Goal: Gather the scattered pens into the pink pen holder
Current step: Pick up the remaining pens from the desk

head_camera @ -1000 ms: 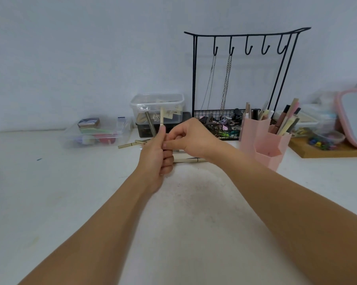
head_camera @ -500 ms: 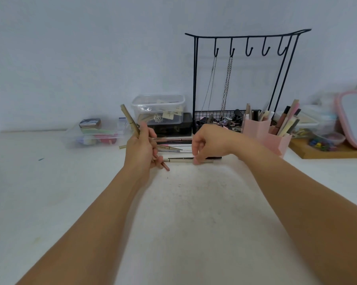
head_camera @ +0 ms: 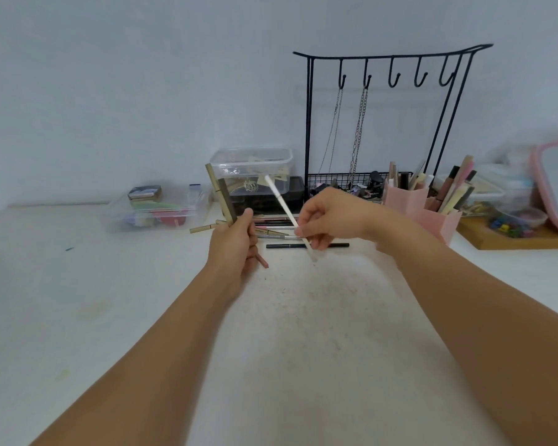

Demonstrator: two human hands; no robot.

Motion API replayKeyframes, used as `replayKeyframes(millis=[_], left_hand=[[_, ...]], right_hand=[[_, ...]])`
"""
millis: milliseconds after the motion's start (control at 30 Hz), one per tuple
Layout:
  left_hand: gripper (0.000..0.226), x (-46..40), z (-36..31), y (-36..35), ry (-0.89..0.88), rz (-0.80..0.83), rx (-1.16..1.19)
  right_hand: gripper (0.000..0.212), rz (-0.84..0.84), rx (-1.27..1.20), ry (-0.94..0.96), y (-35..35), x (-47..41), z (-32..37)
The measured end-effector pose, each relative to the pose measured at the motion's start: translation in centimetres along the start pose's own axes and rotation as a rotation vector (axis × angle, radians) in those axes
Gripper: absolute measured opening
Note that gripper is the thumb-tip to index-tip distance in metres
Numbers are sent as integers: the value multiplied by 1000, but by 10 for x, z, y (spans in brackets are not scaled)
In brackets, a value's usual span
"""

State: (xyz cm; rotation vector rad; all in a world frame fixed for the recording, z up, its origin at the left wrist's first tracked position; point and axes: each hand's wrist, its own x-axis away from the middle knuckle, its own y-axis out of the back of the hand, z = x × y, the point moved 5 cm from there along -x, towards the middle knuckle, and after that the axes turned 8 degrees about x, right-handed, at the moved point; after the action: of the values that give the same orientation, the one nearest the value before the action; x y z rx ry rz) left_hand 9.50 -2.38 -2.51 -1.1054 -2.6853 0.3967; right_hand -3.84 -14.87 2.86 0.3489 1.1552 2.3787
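My left hand (head_camera: 234, 244) grips a bundle of pens: olive-gold ones (head_camera: 221, 196) stick up from the fist and a pink end (head_camera: 262, 260) pokes out below. Just to the right, my right hand (head_camera: 327, 218) pinches a white pen (head_camera: 285, 209) that is tilted, top leaning left, and lifted off the table. A black pen (head_camera: 290, 245) lies flat under my right hand. Several more pens (head_camera: 273, 223) lie scattered behind my hands. The pink pen holder (head_camera: 421, 210) stands at the right with several pens upright in it.
A black wire hook stand (head_camera: 390, 123) with hanging chains rises behind the holder. Clear plastic boxes (head_camera: 255, 170) sit at the back, another clear bin (head_camera: 155, 212) at back left. A wooden tray (head_camera: 512, 238) and a pink-framed mirror (head_camera: 556, 185) are at far right.
My right hand has picked the white pen up from the table and raised it at a slant. My left hand keeps its bundle and has barely moved.
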Motion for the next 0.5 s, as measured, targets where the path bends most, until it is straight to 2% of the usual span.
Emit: replayKeyframes(millis=[133,267,400,500], left_hand=[[36,5,2,-12,17,119,65],[33,8,3,-18,-16,196,93],[25,9,4,-20,5,195,98],[23,8,6,-21,14,185,90]], right_hand=[[19,-41,-251,82,-3,2,24],[7,-108,-313,109,-12,1,38],[20,-164,-333,66,-19,-1,36],[20,-202,-302,60,-21,-1,34]])
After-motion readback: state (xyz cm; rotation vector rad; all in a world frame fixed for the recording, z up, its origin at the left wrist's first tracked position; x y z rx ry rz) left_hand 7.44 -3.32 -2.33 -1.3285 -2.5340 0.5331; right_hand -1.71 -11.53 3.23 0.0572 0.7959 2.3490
